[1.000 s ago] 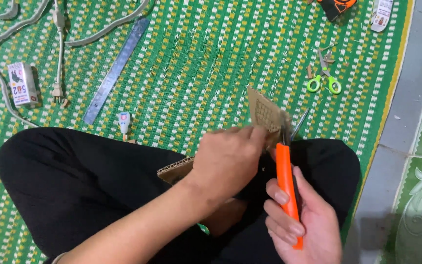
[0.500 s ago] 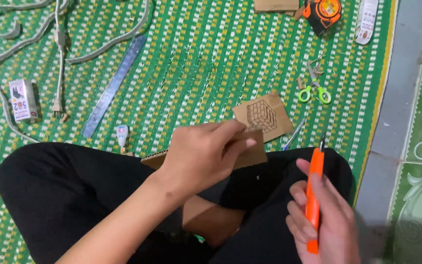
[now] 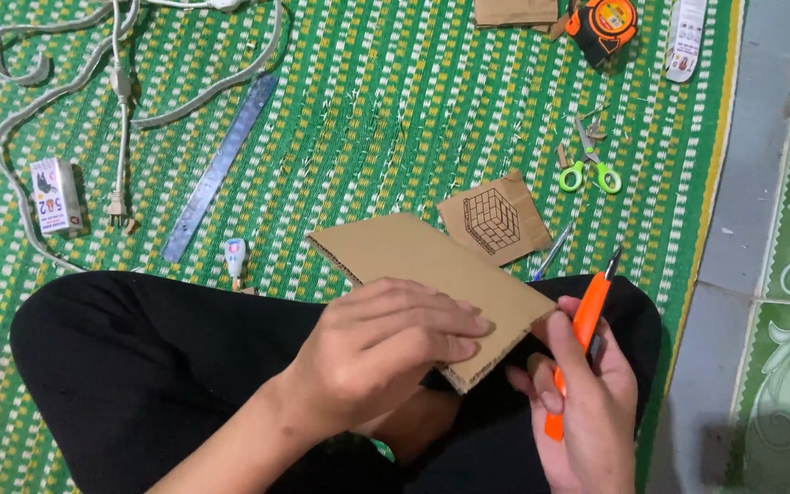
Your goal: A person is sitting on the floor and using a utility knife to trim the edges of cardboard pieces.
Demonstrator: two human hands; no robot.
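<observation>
Cardboard, a flat brown corrugated piece (image 3: 432,274), lies across the seated person's lap at the near edge of the green woven mat (image 3: 386,101), pinned under the flattened fingers of the left hand (image 3: 386,352). The right hand (image 3: 587,402) is closed round an orange utility knife (image 3: 582,334), blade up beside the cardboard's right corner. For a clean cut, judging by this, holding fingers should stay behind the blade's path. No container's contents show.

Bare left hand (image 3: 386,352) and forearm, no sleeve; bare right hand (image 3: 587,412); black trousers (image 3: 157,366) on crossed legs
</observation>
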